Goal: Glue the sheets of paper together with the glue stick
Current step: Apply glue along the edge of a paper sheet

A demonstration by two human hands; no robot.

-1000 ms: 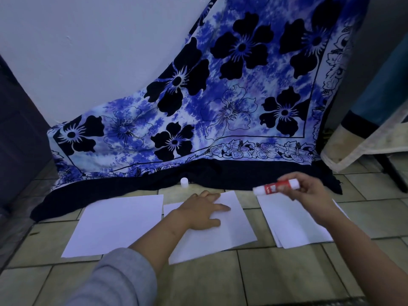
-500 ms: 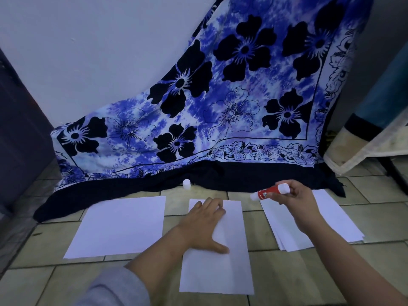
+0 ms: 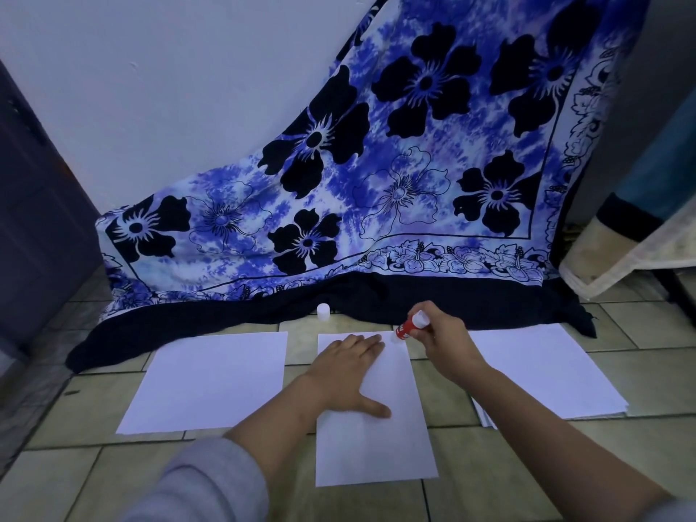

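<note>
A white sheet of paper (image 3: 376, 450) lies straight in front of me on the tiled floor. My left hand (image 3: 348, 374) rests flat on its upper half with fingers spread. My right hand (image 3: 444, 339) grips a red and white glue stick (image 3: 410, 325), tilted with its tip touching the sheet's far right corner. Another white sheet (image 3: 211, 382) lies to the left. A stack of white sheets (image 3: 542, 374) lies to the right. The glue stick's white cap (image 3: 323, 311) stands on the floor beyond the middle sheet.
A blue and black flowered cloth (image 3: 395, 205) hangs down the wall and spills onto the floor just behind the papers. A dark panel (image 3: 34, 220) stands at the left. A draped piece of furniture (image 3: 632, 250) is at the right.
The middle sheet was turned from slanted to straight under my left hand. My right hand brought the glue stick leftward and down until its tip met the sheet's far right corner.
</note>
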